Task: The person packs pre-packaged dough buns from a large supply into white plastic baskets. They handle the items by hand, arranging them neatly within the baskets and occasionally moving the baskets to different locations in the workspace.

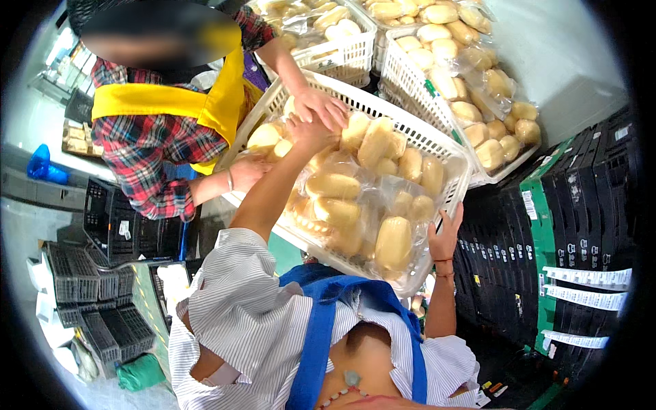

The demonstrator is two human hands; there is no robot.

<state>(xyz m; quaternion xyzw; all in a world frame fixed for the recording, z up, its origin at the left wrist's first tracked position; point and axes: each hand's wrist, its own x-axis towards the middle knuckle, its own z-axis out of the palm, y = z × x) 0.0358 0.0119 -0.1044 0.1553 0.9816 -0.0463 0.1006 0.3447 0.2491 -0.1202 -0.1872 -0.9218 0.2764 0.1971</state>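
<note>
A white plastic crate (417, 126) sits tilted in front of me, filled with pale bread rolls (333, 186) in clear bags. My left hand (313, 133) reaches across to the rolls at the crate's far left part. A co-worker's hand (321, 106) overlaps it, so my left fingers are mostly hidden. My right hand (445, 236) grips the crate's right side, with its fingers over the rim. The co-worker's other hand (249, 171) is at the crate's left side, beside more rolls.
Two more white crates of bagged rolls, a back crate (342, 58) and a right crate (437, 109), stand beyond. Stacked black crates (506, 253) with a green strip line the right. A co-worker in a yellow apron (150, 101) stands left. Dark crates (102, 294) are at lower left.
</note>
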